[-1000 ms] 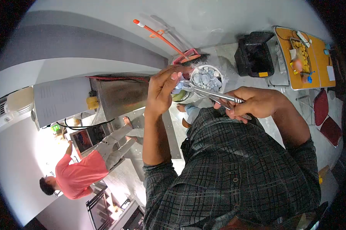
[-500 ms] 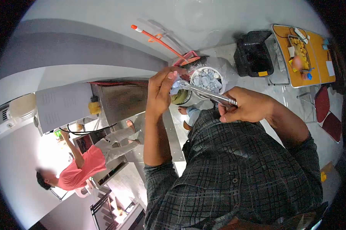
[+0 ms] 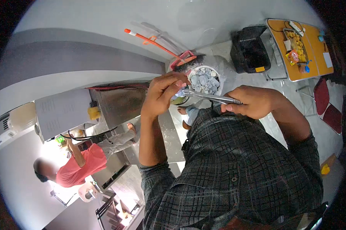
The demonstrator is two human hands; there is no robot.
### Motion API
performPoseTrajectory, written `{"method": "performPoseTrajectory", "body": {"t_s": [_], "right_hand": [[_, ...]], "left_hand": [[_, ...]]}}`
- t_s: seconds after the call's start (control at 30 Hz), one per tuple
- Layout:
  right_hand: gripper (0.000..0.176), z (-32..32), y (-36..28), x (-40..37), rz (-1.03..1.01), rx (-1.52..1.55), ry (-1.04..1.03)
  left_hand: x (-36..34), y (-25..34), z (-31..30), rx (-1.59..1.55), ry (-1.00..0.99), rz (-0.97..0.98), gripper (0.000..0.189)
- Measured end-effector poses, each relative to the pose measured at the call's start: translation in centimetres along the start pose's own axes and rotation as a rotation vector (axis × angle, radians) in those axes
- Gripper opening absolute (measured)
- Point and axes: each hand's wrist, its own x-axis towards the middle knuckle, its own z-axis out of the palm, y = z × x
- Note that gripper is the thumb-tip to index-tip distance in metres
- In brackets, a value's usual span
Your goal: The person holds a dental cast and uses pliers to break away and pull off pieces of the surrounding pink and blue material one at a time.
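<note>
Using the white bucket (image 3: pixel 220 79) of grey chunks (image 3: pixel 203 81) as reference. Our left hand (image 3: pixel 159 94) was just left of the bucket in view, thumb and fingers pinched together on a pale bluish piece (image 3: pixel 179 93); too small to tell whether film or solid. So the piece sat left of the bucket, not over the chunks.

Our right hand (image 3: pixel 253 101) was to the lower right of the bucket, fingers clamped round the handle end of the metal tongs (image 3: pixel 219 99). Tongs lay across our view of the bucket's lower part, tips right by our left fingertips. Couldn't tell if the tips gripped the piece or only met it.

Risks as we judged them:
- Slip: smooth metal tips plus a small piece. If our pinch loosened before the tips had it, it could drop, maybe onto the greenish container (image 3: pixel 179 101) below left of the bucket.
- Nip: tips so near our fingertips that a hard squeeze could catch skin.
- Drop zone: a bare foot (image 3: pixel 182 110) stood below left of the bucket, exposed if the tongs fell.
- Spill: bucket looked piled near the rim; a sleeve or tong knock could shed chunks.
</note>
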Motion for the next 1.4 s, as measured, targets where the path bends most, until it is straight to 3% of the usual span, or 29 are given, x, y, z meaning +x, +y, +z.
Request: {"method": "performPoseTrajectory", "body": {"t_s": [0.13,0.2,0.3,0.37,0.53,0.6,0.73,0.8,0.83,0.9,1.03,1.13,1.2,1.27,1.33,1.4], "right_hand": [[0.039,0.9,0.8,0.5,-0.079,-0.165,0.164],[0.031,0.6,-0.7,0.3,0.067,-0.209,0.203],[0.021,1.0,-0.1,0.5,0.049,-0.292,0.297],[0.019,1.4,0.3,0.8,0.049,-0.360,0.297],[0.025,1.8,0.8,1.1,0.026,-0.455,0.355],[0.031,1.5,1.1,1.0,0.128,-0.555,0.416],[0.037,0.0,1.8,0.2,0.206,-0.485,0.430],[0.043,-0.9,0.7,-0.3,0.111,-0.100,0.292],[0.043,-0.5,1.4,0.2,0.111,-0.096,0.293],[0.041,0.7,2.6,1.4,-0.133,0.422,0.172],[0.048,1.7,0.0,1.7,-0.089,0.700,0.064],[0.059,2.5,1.0,2.7,-0.097,0.778,0.046],[0.059,2.5,0.4,2.2,-0.091,0.908,0.016],[0.059,2.5,0.0,2.1,-0.013,1.169,-0.054],[0.059,2.7,0.5,2.4,-0.035,1.209,-0.085],[0.060,2.7,0.6,2.4,-0.057,1.250,-0.115]], "left_hand": [[0.2,0.7,-0.1,0.018,0.008,-0.077,0.023],[0.3,0.5,0.5,0.139,0.172,-0.144,0.026],[0.3,0.2,1.0,0.054,0.249,-0.309,0.030],[0.4,-0.1,1.7,0.079,0.278,-0.304,0.032],[1.2,-0.7,3.0,0.088,0.296,-0.347,0.037],[2.2,-1.6,3.2,0.274,0.399,-0.337,0.039],[2.7,-3.6,3.5,0.215,0.497,-0.253,0.051],[2.6,-3.8,3.6,-0.439,0.600,-0.407,0.062],[2.6,-3.6,3.8,-0.438,0.597,-0.409,0.062],[2.6,-3.0,4.1,-0.910,0.570,-0.256,0.074],[2.7,-3.9,4.7,-0.713,0.693,-0.212,0.080],[2.3,-4.4,4.4,-0.861,0.565,-0.125,0.080],[2.2,-4.0,4.6,-0.747,0.465,0.095,0.081],[2.4,-3.9,5.1,-0.693,0.501,0.143,0.080],[2.5,-3.7,5.2,-0.640,0.534,0.192,0.079],[2.5,-3.5,5.0,-0.384,0.566,0.225,0.093]]}}
